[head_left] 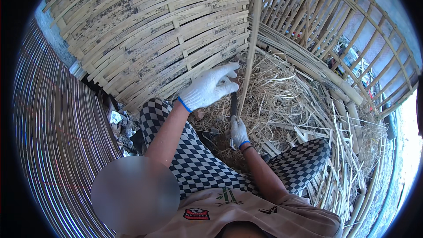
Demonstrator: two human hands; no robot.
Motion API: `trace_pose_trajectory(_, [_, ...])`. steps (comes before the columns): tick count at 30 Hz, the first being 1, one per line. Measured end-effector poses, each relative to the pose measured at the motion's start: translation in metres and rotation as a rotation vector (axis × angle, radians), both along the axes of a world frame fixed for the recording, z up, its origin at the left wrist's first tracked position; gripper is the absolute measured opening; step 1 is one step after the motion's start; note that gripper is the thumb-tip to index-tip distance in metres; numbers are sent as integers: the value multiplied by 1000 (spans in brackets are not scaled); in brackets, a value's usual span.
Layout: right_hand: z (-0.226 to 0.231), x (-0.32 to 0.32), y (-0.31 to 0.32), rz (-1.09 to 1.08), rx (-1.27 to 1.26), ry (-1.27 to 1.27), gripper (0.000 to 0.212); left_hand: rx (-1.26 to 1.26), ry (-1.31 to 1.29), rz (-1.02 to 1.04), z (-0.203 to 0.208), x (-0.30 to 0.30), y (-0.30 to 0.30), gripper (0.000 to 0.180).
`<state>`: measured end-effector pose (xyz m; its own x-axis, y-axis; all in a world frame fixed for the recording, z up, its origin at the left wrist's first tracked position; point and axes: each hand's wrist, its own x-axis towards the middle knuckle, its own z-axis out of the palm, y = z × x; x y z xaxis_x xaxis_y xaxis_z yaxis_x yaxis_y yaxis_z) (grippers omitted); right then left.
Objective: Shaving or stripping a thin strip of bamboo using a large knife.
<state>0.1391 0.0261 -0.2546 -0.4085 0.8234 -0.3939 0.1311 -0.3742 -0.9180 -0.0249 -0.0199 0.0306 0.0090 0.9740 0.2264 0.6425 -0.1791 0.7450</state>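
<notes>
My left hand (208, 87) wears a white glove with a blue cuff. Its fingers are apart and curved, with nothing visible between them, near the tip of a dark knife blade (233, 104). My right hand (239, 133), gloved the same way, is closed round the knife's lower end; the handle is hidden in the grip. A long pale bamboo strip (251, 46) rises from beside the right hand to the top edge. Whether that hand also grips the strip, I cannot tell.
A woven bamboo panel (154, 26) stands ahead on the left. Curly shavings (273, 86) cover the ground, with split bamboo pieces (328, 167) at right. Bamboo poles (315, 68) lie below a slatted bamboo frame (370, 31). A ribbed sheet (57, 136) curves along the left.
</notes>
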Motion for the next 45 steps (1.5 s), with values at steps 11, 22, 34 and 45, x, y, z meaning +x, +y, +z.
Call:
trace_pose_trajectory(11, [126,150,191,-842,912,-609,26,47,29,62,-8,-27,7,58])
trace_pose_trajectory(22, [239,329,180,-676,769,-291,32,118,182,205,-9,-52,-4,57])
trace_pose_trajectory(34, [230,413,45,-936,512,-80,44,-17,141,209,-13,-46,5,57])
trace_pose_trajectory(45, [210,378,19,-796,337,311,27,-86,100,235,-13,-39,3,55])
